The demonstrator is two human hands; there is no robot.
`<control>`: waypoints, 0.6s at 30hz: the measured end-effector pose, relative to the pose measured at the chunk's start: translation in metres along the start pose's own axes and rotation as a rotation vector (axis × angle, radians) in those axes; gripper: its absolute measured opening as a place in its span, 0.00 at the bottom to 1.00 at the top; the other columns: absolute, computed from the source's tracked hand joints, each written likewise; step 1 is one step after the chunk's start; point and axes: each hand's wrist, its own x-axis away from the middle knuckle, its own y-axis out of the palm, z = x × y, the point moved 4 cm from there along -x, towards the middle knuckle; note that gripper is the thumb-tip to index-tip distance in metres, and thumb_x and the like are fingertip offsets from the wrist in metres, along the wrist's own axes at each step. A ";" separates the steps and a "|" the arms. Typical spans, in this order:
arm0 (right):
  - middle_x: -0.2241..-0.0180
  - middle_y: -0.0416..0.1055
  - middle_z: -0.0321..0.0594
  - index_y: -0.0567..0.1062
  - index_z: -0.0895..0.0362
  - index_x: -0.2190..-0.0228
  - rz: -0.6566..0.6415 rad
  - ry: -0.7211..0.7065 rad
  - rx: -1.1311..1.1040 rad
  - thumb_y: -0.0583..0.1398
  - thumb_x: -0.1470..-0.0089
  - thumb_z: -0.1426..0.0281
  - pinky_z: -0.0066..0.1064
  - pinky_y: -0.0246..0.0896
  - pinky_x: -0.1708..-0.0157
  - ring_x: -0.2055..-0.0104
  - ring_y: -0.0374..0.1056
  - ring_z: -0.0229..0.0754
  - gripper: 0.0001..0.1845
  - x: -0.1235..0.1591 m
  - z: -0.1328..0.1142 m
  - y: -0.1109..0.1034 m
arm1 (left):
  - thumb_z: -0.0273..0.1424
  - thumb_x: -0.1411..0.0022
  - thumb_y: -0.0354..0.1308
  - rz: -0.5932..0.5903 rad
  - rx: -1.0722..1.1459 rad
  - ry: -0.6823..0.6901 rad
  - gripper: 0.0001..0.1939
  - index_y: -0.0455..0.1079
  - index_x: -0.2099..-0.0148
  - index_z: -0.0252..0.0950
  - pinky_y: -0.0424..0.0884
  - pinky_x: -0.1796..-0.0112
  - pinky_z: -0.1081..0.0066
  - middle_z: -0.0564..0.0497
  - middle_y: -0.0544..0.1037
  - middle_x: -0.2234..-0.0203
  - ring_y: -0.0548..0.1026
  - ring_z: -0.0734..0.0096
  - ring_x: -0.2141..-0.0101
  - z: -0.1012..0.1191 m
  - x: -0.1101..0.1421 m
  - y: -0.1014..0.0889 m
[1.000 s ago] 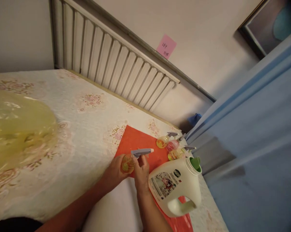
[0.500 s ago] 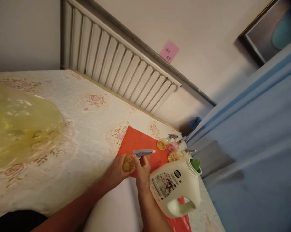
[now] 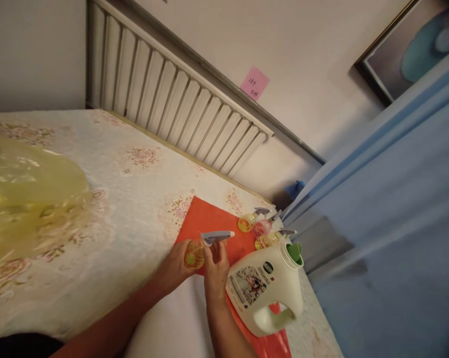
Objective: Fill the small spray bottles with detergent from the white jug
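My left hand (image 3: 174,271) is wrapped round the body of a small yellow spray bottle (image 3: 194,253) over a red cloth (image 3: 209,221). The fingers of my right hand (image 3: 215,268) are closed on the bottle's grey trigger head (image 3: 217,236). Just right of my hands stands a white detergent jug (image 3: 267,291) with an open green spout and a handle. Three more small spray bottles (image 3: 259,228), yellow and pink, lie in a cluster beyond the jug at the table's corner.
The table carries a pale flowered cover (image 3: 108,199). A yellowish translucent plastic sheet (image 3: 23,189) lies at the left. A white radiator (image 3: 172,104) runs along the wall behind, with a pink sticky note (image 3: 254,83) above. A blue curtain (image 3: 388,209) hangs at the right.
The view has shifted slightly. Both hands stay on the small spray bottle in nearly the same place.
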 end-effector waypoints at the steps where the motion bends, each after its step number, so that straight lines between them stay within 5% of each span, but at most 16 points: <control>1: 0.55 0.76 0.45 0.73 0.57 0.53 0.028 0.007 0.035 0.60 0.47 0.65 0.36 0.66 0.52 0.53 0.72 0.46 0.19 0.007 0.001 -0.007 | 0.34 0.52 0.67 -0.016 -0.001 -0.002 0.26 0.66 0.50 0.40 0.71 0.54 0.60 0.48 0.77 0.58 0.75 0.57 0.56 0.001 -0.001 -0.001; 5: 0.68 0.76 0.40 0.76 0.55 0.66 0.007 -0.036 0.377 0.57 0.45 0.70 0.32 0.66 0.62 0.65 0.72 0.44 0.07 0.043 0.009 -0.035 | 0.30 0.52 0.64 -0.041 -0.024 -0.040 0.28 0.64 0.48 0.38 0.70 0.52 0.60 0.47 0.76 0.56 0.75 0.57 0.54 0.009 -0.004 -0.007; 11: 0.69 0.74 0.38 0.74 0.52 0.66 -0.350 -0.309 0.669 0.56 0.45 0.74 0.29 0.61 0.69 0.68 0.70 0.43 0.08 0.080 0.033 -0.043 | 0.35 0.53 0.64 -0.012 -0.046 -0.145 0.33 0.62 0.44 0.38 0.70 0.49 0.61 0.45 0.75 0.49 0.74 0.55 0.50 0.023 -0.009 -0.023; 18: 0.75 0.69 0.38 0.69 0.52 0.75 -0.247 -0.474 0.833 0.59 0.50 0.71 0.32 0.59 0.74 0.73 0.68 0.45 0.04 0.083 0.063 -0.032 | 0.41 0.52 0.64 -0.014 -0.060 -0.169 0.39 0.59 0.39 0.39 0.69 0.47 0.61 0.46 0.75 0.46 0.73 0.55 0.47 0.047 -0.041 -0.022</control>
